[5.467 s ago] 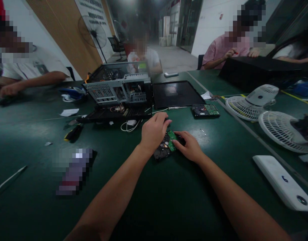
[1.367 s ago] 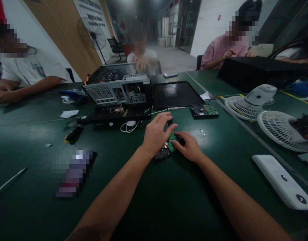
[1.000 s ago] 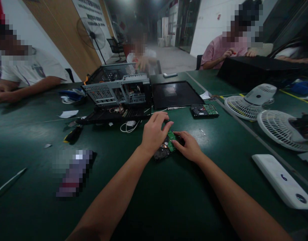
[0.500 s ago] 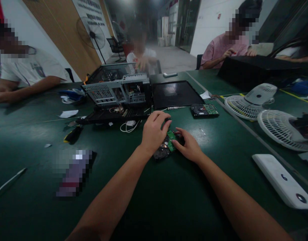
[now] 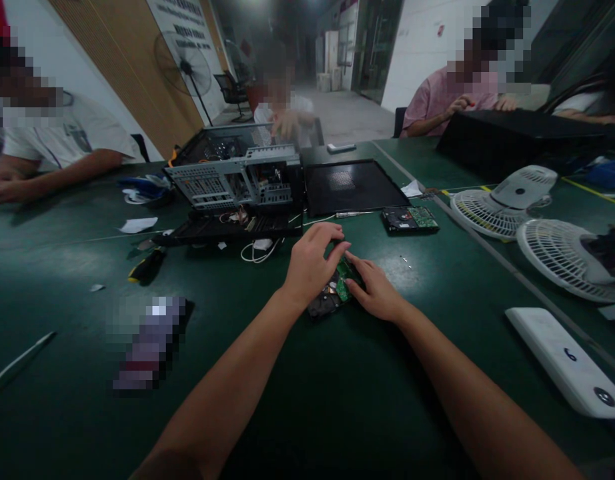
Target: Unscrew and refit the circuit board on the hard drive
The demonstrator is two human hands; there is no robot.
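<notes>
A hard drive (image 5: 327, 303) lies on the green table, its green circuit board (image 5: 343, 283) facing up. My left hand (image 5: 312, 263) is held over its far part, thumb and fingers curled together in a pinch. Something dark shows at those fingertips, too small and hidden to name. My right hand (image 5: 377, 288) grips the drive's right side, thumb at the circuit board and forefinger reaching toward the left fingertips. Both hands hide much of the drive's far end.
Beyond my hands stands an opened computer case (image 5: 227, 190), beside its black side panel (image 5: 355, 187). A second hard drive (image 5: 410, 220) lies to the right, near tiny screws (image 5: 405, 261). White fans (image 5: 497, 203) and a white power bank (image 5: 567, 360) are further right; a screwdriver (image 5: 146, 265) lies left. Several people sit around.
My right forefinger has straightened and moved left, closer to the left fingertips. My left hand has shifted only slightly, its thumb a little further right; the hard drive stays in place.
</notes>
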